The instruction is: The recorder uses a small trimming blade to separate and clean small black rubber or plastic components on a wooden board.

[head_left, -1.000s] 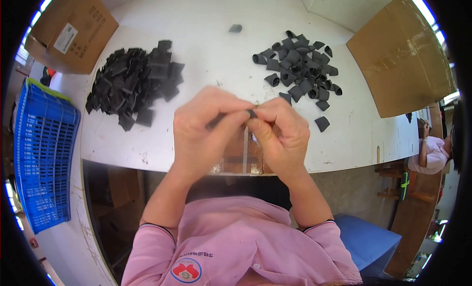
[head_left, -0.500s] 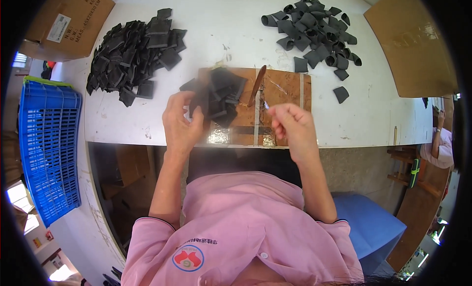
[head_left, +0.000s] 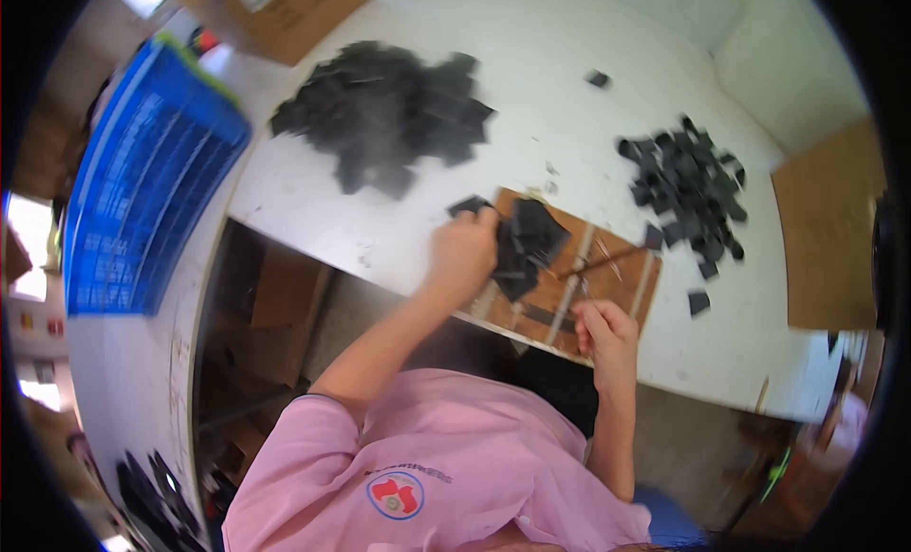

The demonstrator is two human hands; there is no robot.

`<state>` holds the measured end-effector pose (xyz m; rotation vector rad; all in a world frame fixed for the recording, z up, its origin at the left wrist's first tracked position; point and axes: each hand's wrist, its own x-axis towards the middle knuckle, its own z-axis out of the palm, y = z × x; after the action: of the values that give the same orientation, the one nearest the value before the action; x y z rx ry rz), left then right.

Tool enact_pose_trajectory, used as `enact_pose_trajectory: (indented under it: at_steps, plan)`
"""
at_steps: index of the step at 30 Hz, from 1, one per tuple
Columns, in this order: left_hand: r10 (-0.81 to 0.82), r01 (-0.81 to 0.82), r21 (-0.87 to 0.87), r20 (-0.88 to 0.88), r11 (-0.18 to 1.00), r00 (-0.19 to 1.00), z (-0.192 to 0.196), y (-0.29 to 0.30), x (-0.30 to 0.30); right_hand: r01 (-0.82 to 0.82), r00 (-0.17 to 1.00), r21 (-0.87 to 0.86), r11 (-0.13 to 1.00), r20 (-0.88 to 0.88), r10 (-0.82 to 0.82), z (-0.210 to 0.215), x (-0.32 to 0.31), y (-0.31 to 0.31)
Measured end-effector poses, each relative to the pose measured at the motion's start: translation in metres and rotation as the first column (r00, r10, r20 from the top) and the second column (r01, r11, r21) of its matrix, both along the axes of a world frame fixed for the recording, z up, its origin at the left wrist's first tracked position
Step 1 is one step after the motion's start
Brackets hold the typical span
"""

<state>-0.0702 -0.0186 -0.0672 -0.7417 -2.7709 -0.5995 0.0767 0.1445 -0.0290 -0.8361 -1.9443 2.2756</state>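
Head view: left hand (head_left: 463, 253) is pressing closed on the black pieces (head_left: 524, 243) stacked on the board (head_left: 622, 284) at the table's (head_left: 569, 144) near edge. Right hand (head_left: 604, 332) is pinching a thin tool (head_left: 600, 261). Best to be lifting one piece only, keeping the stack steady.

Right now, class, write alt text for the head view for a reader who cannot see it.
A person's left hand grips black pieces over a wooden board at a white table's edge, while the right hand rests closed on the board. Two piles of black pieces lie beyond.
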Motion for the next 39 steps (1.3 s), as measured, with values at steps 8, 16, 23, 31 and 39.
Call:
enact_pose_trajectory:
  at_steps: [8,16,23,31,39]
  plan:
    - [0.089,-0.099,0.148,0.071,0.984,0.993,0.021,0.011,-0.003,-0.048,0.999,0.020,0.999,0.021,0.048,-0.008,-0.001,-0.009]
    - [-0.169,-0.097,0.859,0.207,0.502,0.964,0.066,0.017,0.012,0.042,0.977,0.394,0.918,-0.207,0.045,0.013,-0.005,-0.023]
    - [-0.613,-0.145,0.953,0.284,0.267,0.737,0.083,0.031,0.062,0.305,0.858,0.520,0.798,-0.513,0.006,0.045,-0.014,-0.035]
    - [-0.236,0.207,0.815,-0.088,0.542,0.968,0.072,0.059,0.085,0.305,0.908,0.887,0.346,-0.381,0.176,0.048,-0.012,-0.015]
    - [-0.776,-0.440,0.894,0.341,0.091,0.531,0.080,0.058,0.071,0.472,0.866,0.693,0.544,-0.481,-0.138,0.025,-0.018,-0.008]
